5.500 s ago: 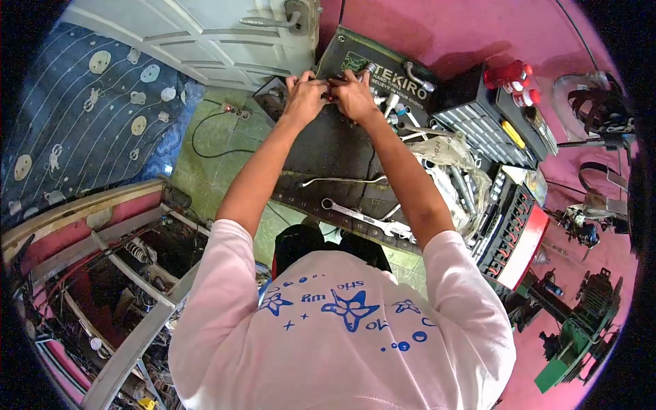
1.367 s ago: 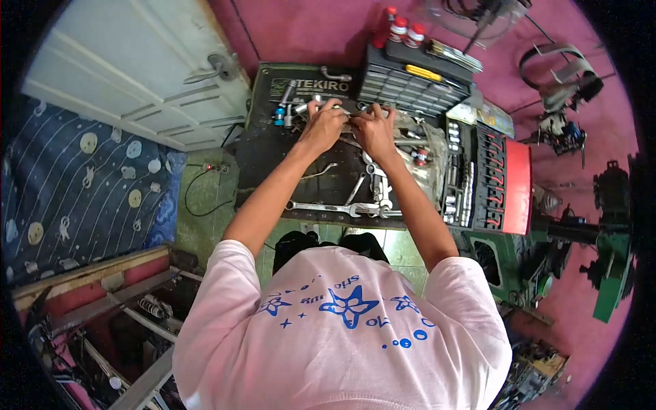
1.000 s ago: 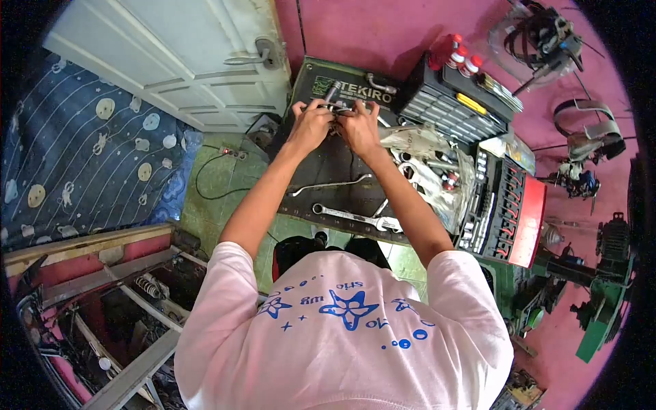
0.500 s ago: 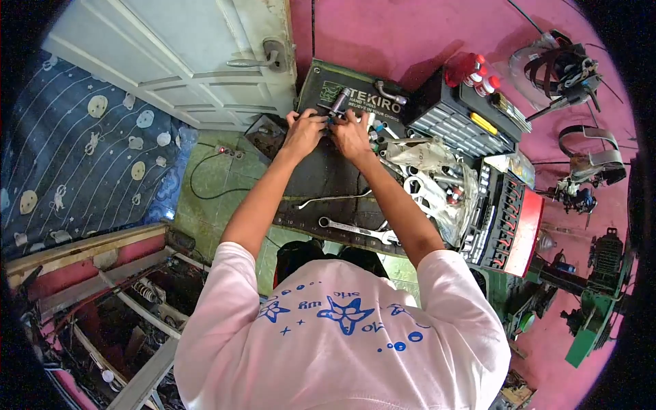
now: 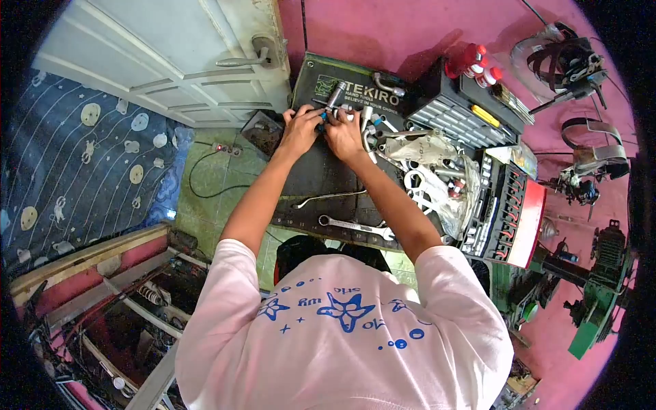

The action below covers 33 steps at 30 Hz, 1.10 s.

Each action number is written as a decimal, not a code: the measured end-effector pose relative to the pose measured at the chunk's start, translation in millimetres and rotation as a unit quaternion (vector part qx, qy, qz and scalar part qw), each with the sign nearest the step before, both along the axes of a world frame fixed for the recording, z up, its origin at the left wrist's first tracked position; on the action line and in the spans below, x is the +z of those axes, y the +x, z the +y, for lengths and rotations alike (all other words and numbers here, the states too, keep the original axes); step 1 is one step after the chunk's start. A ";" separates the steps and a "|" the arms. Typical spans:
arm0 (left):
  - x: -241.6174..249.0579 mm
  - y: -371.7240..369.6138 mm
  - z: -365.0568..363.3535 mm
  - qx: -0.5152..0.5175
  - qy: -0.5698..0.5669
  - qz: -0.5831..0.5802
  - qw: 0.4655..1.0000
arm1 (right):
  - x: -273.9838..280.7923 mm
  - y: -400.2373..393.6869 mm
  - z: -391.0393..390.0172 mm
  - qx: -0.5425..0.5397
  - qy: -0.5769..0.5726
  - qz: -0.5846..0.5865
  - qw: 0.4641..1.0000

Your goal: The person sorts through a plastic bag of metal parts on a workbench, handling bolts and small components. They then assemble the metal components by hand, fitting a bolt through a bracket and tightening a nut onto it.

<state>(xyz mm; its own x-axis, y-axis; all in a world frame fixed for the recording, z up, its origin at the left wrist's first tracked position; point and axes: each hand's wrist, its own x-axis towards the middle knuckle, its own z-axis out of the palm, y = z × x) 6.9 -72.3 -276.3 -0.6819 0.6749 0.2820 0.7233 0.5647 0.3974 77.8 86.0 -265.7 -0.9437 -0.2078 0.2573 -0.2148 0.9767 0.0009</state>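
Left hand (image 5: 301,132): over the far part of the bench, fingers bent inward toward the other hand; whether they grasp anything cannot be told.

Right hand (image 5: 344,137): close beside the left, fingers curled, tips partly hidden; a firm grip cannot be confirmed.

Small blue piece (image 5: 323,117): one, at the fingertips between the two hands, mostly covered; which hand bears it is unclear.

Metal socket tool (image 5: 335,96): one, tilted, just beyond the fingertips, in front of the lettering.

Dark mat (image 5: 307,174): spread over the bench, its far end printed TEKIRO in pale letters.

Bent metal pipe (image 5: 388,85): one, at the mat's far edge, right of the lettering.

Thin bent rod (image 5: 328,198): one, on the near half of the mat.

Large wrench (image 5: 352,227): one, near the close edge, ring end to the left.

Clear plastic bag (image 5: 465,215): right of the right forearm, with assorted wrenches.

Drawer cabinet (image 5: 447,113): dark, against the pink wall, topped by red bottles (image 5: 465,63) and a yellow-handled tool (image 5: 485,115).

Red tool case (image 5: 531,219): open, right of the bag.

Open box (image 5: 262,134): left of the left hand, contents unclear.
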 end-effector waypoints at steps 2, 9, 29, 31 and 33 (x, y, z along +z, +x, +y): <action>-1.3 1.0 0.3 0.011 0.013 -0.001 1.000 | -0.6 -0.3 0.3 -0.003 -0.008 0.000 1.000; 7.8 9.4 -5.1 0.016 0.004 -0.024 1.000 | 13.3 6.4 10.3 0.017 -0.030 -0.076 0.996; 58.7 92.6 4.6 -0.042 0.012 -0.044 0.998 | 40.2 102.5 49.0 0.082 -0.183 -0.012 0.980; 62.9 102.9 16.3 -0.059 0.015 -0.048 0.997 | 46.6 120.3 57.2 0.062 -0.207 -0.037 0.976; 66.1 115.3 28.5 -0.078 0.017 -0.054 0.995 | 50.4 137.6 71.3 0.055 -0.195 -0.055 0.978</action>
